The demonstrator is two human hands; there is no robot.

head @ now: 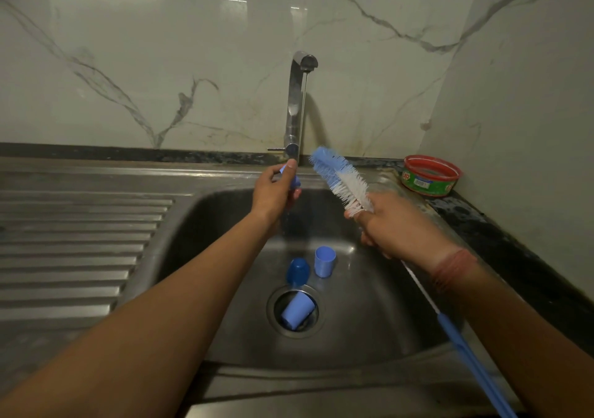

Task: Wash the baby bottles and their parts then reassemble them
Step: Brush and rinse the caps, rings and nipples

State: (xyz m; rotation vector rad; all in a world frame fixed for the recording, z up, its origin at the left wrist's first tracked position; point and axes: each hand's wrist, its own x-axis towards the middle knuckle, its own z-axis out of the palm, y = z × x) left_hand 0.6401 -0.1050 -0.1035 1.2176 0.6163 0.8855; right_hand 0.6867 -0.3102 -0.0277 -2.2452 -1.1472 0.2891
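Note:
My left hand (276, 192) grips a small blue bottle part (291, 178) under the thin stream running from the tap (297, 102). My right hand (395, 225) holds a long bottle brush (340, 178) by its wire stem, its blue and white bristles pointing up and left and its blue handle trailing down to the lower right. In the steel sink (369, 305) lie three blue pieces: a dark blue cap (298, 271), a light blue cup-shaped part (324, 261) standing upright, and another light blue one (297, 311) lying tipped in the drain.
A ribbed steel draining board (74, 250) stretches to the left of the basin. A round red and green soap tub (430, 175) sits on the dark counter at the back right. Marble-patterned walls close off the back and right side.

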